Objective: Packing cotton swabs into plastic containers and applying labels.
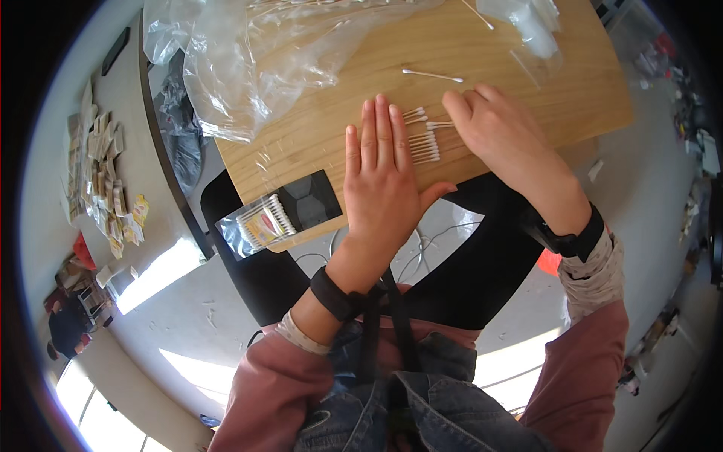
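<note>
Palm down at the hub of the clock: bare left hand (384, 169), straight fingers side by side, thumb splayed toward three o'clock
At two o'clock, jutting from beside the palm onto smooth, pale-grained wooden tabletop (580, 90): row of cotton swabs (424, 148), slim stems near parallel, soft white tips roughly in line, a few at the upper end slightly askew, opposite ends hidden by the hand
Just past two o'clock: right hand (501, 128), fingers curled inward, with the stem of a single swab (443, 124) running in beneath; cannot tell whether clamped on it, grip out of sight
At one o'clock, well apart from the row: loose double-tipped swab (433, 77), lying almost level, and farther out another, slanted, near the top edge
Between one and two o'clock: stack of glossy clear plastic sleeves (533, 30)
At ten o'clock: large crumpled transparent bag (226, 64), thin, creased, full of bright highlights
At eight o'clock, by the table's near edge: clear plastic packet (263, 222) of tightly ranked swabs with a yellow printed card, touching flat, shiny black rectangle (307, 197)
Around both wrists: matte black bands (335, 294), above dusty-pink sleeves (279, 384)
</note>
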`<state>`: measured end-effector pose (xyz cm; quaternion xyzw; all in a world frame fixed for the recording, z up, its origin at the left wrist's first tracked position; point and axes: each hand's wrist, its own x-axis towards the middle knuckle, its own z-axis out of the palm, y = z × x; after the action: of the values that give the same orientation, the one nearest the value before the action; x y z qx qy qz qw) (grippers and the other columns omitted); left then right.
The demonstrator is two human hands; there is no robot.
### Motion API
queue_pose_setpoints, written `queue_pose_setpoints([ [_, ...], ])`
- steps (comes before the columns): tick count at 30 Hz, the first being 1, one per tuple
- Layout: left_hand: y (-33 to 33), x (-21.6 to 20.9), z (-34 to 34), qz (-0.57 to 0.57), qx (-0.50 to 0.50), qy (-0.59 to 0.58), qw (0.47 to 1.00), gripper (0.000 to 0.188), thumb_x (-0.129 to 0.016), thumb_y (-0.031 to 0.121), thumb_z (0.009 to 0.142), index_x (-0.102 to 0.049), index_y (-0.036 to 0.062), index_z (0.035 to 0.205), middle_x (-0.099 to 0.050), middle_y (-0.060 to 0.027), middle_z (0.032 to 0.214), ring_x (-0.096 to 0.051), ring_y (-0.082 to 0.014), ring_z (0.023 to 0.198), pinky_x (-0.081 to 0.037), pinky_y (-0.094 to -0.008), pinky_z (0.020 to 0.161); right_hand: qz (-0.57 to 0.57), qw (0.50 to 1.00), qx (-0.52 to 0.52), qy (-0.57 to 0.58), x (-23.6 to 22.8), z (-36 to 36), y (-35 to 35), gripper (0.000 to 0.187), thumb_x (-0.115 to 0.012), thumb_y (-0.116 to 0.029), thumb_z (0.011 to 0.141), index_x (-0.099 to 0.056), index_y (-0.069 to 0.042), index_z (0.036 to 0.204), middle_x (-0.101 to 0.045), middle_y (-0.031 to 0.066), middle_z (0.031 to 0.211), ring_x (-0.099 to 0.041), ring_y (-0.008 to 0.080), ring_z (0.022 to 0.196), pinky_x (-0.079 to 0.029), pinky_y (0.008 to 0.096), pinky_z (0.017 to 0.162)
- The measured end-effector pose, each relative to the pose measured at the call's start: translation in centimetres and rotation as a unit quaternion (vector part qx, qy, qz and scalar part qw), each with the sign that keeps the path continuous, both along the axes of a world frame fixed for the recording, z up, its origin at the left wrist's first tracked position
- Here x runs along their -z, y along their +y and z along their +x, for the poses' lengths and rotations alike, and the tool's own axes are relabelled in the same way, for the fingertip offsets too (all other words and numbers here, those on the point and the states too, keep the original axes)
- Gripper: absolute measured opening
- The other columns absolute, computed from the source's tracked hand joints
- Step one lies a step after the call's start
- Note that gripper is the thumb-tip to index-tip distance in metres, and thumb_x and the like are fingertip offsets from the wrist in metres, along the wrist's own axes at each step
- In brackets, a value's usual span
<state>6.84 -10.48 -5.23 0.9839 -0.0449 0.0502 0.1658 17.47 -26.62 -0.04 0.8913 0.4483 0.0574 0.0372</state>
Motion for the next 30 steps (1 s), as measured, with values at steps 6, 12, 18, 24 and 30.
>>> queue_pose_setpoints([
  [6, 0.7, 0.0, -0.2, 0.021, -0.002, -0.009, 1.000, 0.116, -0.062, 0.073, 0.077, -0.033, -0.0103, 0.152, -0.031, -0.0251, 0.161, -0.025, -0.0360, 0.153, -0.019, -0.0524, 0.124, 0.007, 0.985, 0.157, 0.065, 0.3, 0.0, -7.6, 0.022, -0.061, 0.004, 0.080, -0.048, -0.003, 0.096, -0.062, 0.0152, 0.085, -0.063, 0.0369, 0.088, -0.052, 0.0451, 0.072],
  [12, 0.8, -2.1, 0.8, -0.081, 0.013, -0.075, 0.994, 0.079, -0.075, 0.036, 0.086, -0.044, -0.0044, 0.147, -0.052, -0.0188, 0.147, -0.048, -0.0336, 0.139, -0.033, -0.0496, 0.117, 0.032, 0.915, 0.374, 0.147, -1.7, -5.7, -17.4, 0.034, -0.065, 0.008, 0.073, -0.047, -0.004, 0.099, -0.060, 0.0166, 0.090, -0.061, 0.0382, 0.089, -0.049, 0.0465, 0.072],
  [18, 1.7, -2.7, 8.2, -0.145, 0.059, -0.118, 0.981, 0.023, -0.073, 0.007, 0.085, -0.069, 0.0062, 0.108, -0.067, -0.0092, 0.112, -0.062, -0.0307, 0.105, -0.053, -0.0389, 0.082, -0.025, 0.883, 0.442, 0.154, 2.1, -11.7, -24.3, 0.030, -0.065, 0.004, 0.079, -0.052, -0.006, 0.104, -0.060, 0.0118, 0.090, -0.061, 0.0319, 0.084, -0.050, 0.0395, 0.072],
  [24, 2.5, -1.1, 10.6, -0.077, 0.056, -0.096, 0.991, 0.011, -0.074, 0.009, 0.083, -0.064, 0.0069, 0.088, -0.060, -0.0077, 0.091, -0.060, -0.0307, 0.093, -0.051, -0.0424, 0.079, 0.293, 0.886, 0.341, 0.111, -1.6, -4.4, -12.8, 0.020, -0.065, 0.001, 0.087, -0.056, -0.004, 0.105, -0.062, 0.0095, 0.091, -0.063, 0.0258, 0.082, -0.052, 0.0379, 0.075],
  [30, 5.2, -2.1, 7.2, -0.070, 0.046, -0.077, 0.994, 0.010, -0.072, 0.009, 0.082, -0.063, 0.0070, 0.084, -0.057, -0.0082, 0.087, -0.058, -0.0303, 0.090, -0.049, -0.0426, 0.077, 0.286, 0.933, 0.220, 0.006, 0.9, 7.3, -1.8, 0.013, -0.062, -0.001, 0.088, -0.060, -0.003, 0.101, -0.069, 0.0117, 0.097, -0.069, 0.0338, 0.087, -0.055, 0.0410, 0.071],
])
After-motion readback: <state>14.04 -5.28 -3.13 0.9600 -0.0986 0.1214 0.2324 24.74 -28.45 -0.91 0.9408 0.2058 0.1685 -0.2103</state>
